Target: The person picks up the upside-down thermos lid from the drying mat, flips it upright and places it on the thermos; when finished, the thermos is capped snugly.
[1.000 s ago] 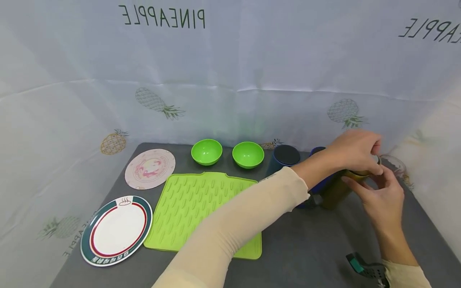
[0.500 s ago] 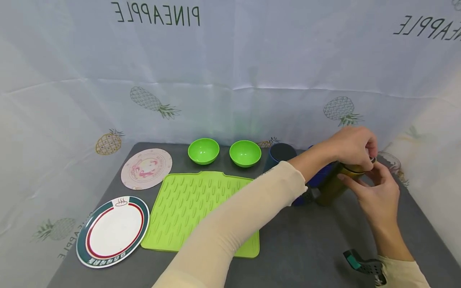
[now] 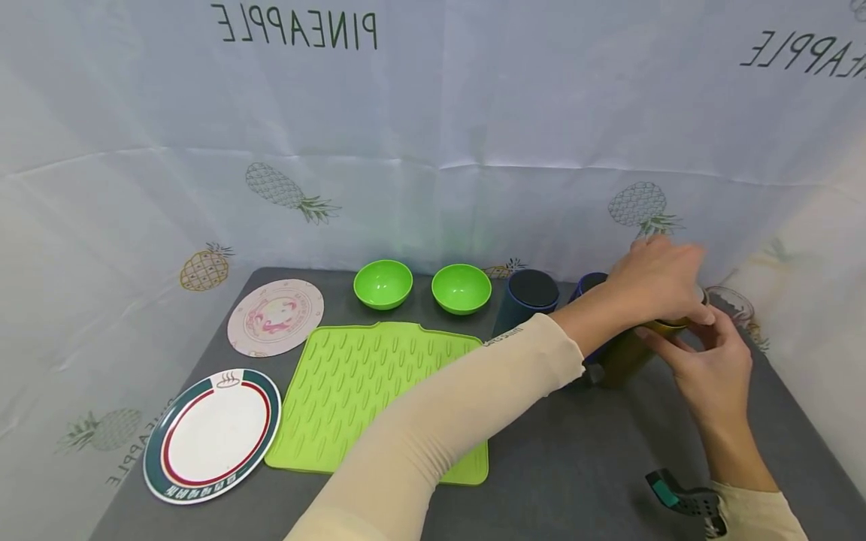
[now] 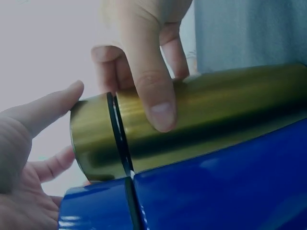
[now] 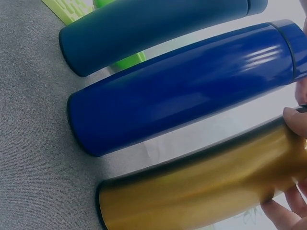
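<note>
A gold thermos flask (image 4: 230,98) stands at the right of the table, its cap (image 4: 96,139) separated from the body by a black ring and a thin gap. My right hand (image 3: 720,368) grips the body just below the cap, thumb along one side. Over the top, my left hand (image 3: 659,278) holds the cap between thumb and fingers. A glossy blue flask (image 5: 187,91) stands right beside the gold one, partly hidden behind the left forearm in the head view. Left of it is a dark teal-blue flask (image 3: 532,293) with a black top.
Two green bowls (image 3: 383,285) stand along the back edge. A green ridged mat (image 3: 372,383) lies mid-table under the left sleeve's path. Left of it are a pink-patterned round plate (image 3: 275,317) and a green-rimmed white plate (image 3: 213,436). A pineapple-print curtain (image 3: 433,113) closes the back.
My left hand has turned back and forth on the cap, its knuckles now rolled over further. The right hand keeps its grip on the flask; the head view has shifted slightly.
</note>
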### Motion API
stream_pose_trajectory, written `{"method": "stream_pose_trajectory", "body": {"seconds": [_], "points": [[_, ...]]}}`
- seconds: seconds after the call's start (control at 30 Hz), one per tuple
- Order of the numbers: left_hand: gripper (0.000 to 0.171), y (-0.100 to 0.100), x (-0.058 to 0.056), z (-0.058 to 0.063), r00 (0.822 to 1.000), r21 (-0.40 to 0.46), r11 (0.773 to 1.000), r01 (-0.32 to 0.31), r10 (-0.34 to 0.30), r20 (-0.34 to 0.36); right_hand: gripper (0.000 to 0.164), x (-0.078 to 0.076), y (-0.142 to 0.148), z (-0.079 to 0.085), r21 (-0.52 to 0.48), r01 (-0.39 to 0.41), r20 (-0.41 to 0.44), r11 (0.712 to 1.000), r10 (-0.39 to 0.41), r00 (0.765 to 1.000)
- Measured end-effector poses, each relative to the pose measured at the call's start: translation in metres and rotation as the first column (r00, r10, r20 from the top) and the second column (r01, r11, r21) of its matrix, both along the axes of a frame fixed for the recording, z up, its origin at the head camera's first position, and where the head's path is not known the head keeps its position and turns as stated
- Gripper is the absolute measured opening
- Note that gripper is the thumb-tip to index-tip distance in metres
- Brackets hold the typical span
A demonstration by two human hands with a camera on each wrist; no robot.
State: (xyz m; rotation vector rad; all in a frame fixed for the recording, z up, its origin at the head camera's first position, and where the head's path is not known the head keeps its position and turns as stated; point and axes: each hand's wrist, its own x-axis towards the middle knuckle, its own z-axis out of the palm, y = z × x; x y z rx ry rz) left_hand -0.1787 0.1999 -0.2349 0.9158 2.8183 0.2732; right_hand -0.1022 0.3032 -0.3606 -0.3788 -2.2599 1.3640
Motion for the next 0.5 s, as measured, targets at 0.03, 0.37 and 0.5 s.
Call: {"method": "stream_pose_trajectory", "body": {"seconds": [0.03, 0.37, 0.5], "points": [[0.044, 0.000, 0.000, 0.000, 1.000, -0.004, 1.000, 0.001, -0.001, 0.001, 0.066, 0.000, 0.000, 0.000, 0.000, -0.002, 0.000, 1.000, 0.002, 1.000], [0.020, -0.012, -0.017, 0.001, 0.973, 0.169, 0.972, 0.166, -0.189, 0.134, 0.066, 0.000, 0.000, 0.000, 0.005, -0.007, 0.006, 1.000, 0.007, 1.000], [0.020, -0.015, -0.021, 0.003, 0.950, 0.225, 0.958, 0.180, -0.229, 0.212, 0.066, 0.000, 0.000, 0.000, 0.007, -0.001, 0.009, 1.000, 0.001, 1.000]]}}
